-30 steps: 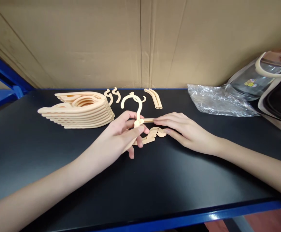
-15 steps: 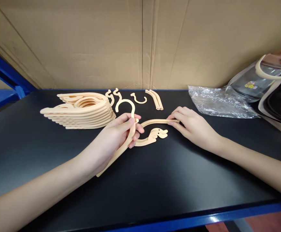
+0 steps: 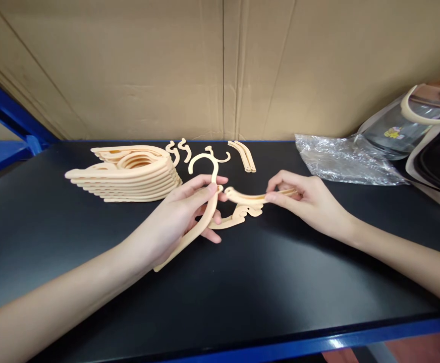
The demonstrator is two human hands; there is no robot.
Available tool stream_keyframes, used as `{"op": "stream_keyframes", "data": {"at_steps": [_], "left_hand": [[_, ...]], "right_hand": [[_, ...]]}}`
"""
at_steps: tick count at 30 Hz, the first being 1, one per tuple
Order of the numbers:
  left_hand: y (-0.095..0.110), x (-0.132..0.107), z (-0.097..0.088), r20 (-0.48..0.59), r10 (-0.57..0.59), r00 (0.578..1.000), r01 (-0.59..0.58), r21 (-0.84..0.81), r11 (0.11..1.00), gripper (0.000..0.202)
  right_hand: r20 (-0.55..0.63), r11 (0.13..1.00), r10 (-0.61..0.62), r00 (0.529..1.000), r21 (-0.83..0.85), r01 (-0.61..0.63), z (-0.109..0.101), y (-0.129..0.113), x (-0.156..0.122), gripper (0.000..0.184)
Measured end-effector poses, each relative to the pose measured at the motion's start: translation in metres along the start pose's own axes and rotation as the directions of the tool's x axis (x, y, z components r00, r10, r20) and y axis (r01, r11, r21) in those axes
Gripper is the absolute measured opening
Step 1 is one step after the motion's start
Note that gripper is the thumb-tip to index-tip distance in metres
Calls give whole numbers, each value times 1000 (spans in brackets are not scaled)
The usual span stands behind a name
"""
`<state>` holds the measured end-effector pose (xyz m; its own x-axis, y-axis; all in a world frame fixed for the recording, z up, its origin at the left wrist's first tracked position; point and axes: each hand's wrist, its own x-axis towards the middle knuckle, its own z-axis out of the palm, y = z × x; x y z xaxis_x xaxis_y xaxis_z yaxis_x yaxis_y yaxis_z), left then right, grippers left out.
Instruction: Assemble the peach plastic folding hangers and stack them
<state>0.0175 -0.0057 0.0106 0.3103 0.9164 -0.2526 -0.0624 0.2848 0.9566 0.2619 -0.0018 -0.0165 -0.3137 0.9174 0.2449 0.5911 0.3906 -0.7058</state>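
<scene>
My left hand pinches a cream plastic hanger piece, a curved arm with a hook rising from its joint. Between finger and thumb, my right hand grips a second curved hanger arm. That arm is raised off the table, its rounded end close to the joint at my left fingertips; I cannot tell whether they touch. Beneath it on the table lie more cream hanger parts, partly hidden by the left fingers and the raised arm.
A stack of cream hangers stands at the left. Behind my hands lie small curved pieces, a loose hook and two straight arms. To the right are a clear plastic bag, a transparent bottle and a black item.
My right hand has lifted the hanger arm off the table and swung its end toward the left hand. The left hand, with its piece, has shifted slightly right.
</scene>
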Motion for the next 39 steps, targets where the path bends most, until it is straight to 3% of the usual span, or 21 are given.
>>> {"op": "stream_keyframes", "data": {"at_steps": [3,9,15,23,34,39], "left_hand": [[3,0,-1,9,-2,1000,2,3,1000,22],[7,2,-5,66,-46,997,43,50,998,23],[8,-2,-7,137,-72,988,54,128,990,22],[8,0,-12,176,-70,982,40,169,985,22],[10,-1,-8,214,39,976,-106,310,945,15],[9,-2,-8,174,93,980,-152,369,917,15]], "right_hand": [[95,995,-45,994,93,37,1,1,0,24],[100,982,3,995,186,-22,0,6,2,24],[17,991,25,1000,133,-27,-1,7,3,34],[-40,992,-22,999,124,27,-2,8,3,29],[-41,993,12,999,117,-7,-2,9,4,28],[-28,985,57,998,164,-51,0,9,5,28]]}}
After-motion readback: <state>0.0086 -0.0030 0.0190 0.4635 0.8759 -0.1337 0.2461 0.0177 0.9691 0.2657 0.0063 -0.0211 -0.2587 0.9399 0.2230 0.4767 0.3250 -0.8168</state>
